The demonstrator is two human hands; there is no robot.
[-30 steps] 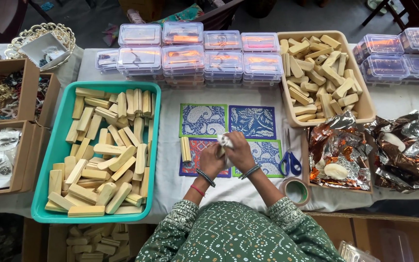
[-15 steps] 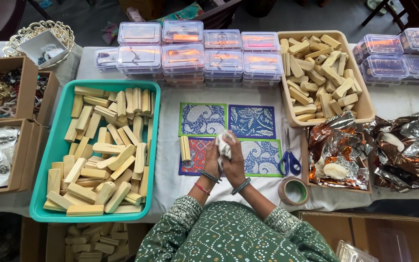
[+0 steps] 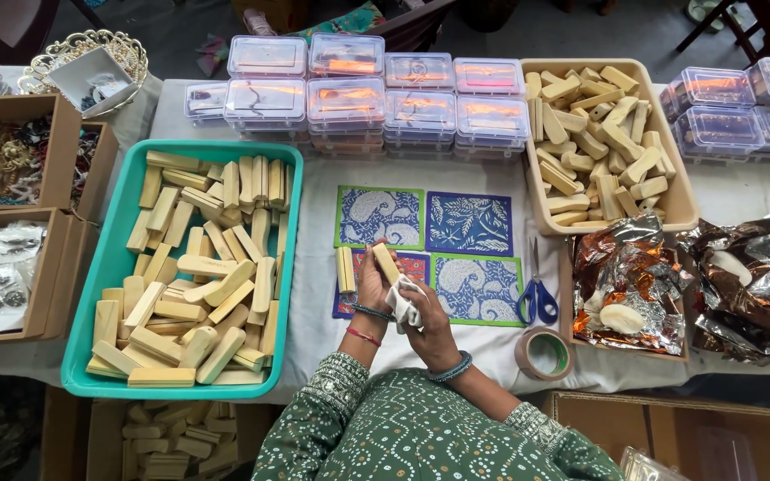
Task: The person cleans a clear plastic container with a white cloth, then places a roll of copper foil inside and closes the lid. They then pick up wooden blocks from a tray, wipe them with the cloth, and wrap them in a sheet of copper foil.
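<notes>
wiping a pale bar over the patterned mats

the left hand [image 3: 369, 287] is closing its grip around one pale wooden-looking bar [image 3: 386, 263], holding it by the lower end so the top is sticking up free. the right hand [image 3: 428, 325] is curling shut on a small white cloth [image 3: 404, 305] and pressing it against the bar's side. both hands are hovering just above the near edge of the table [image 3: 741, 191], over the printed paisley mats [image 3: 430, 240], near its middle.

the bar is looking stiff, light and smooth, so it is likely slipping easily; gripping across its narrow faces near one end is seeming safest. the cloth is soft and bunching up.

a second bar [image 3: 345, 269] is lying on the mats just beside the left hand. a teal tray [image 3: 104, 289] of bars is sitting toward the left edge, a beige bin [image 3: 683, 200] of them toward the far right, with scissors [image 3: 536, 294] and a tape roll [image 3: 544, 354] near the right hand.
</notes>
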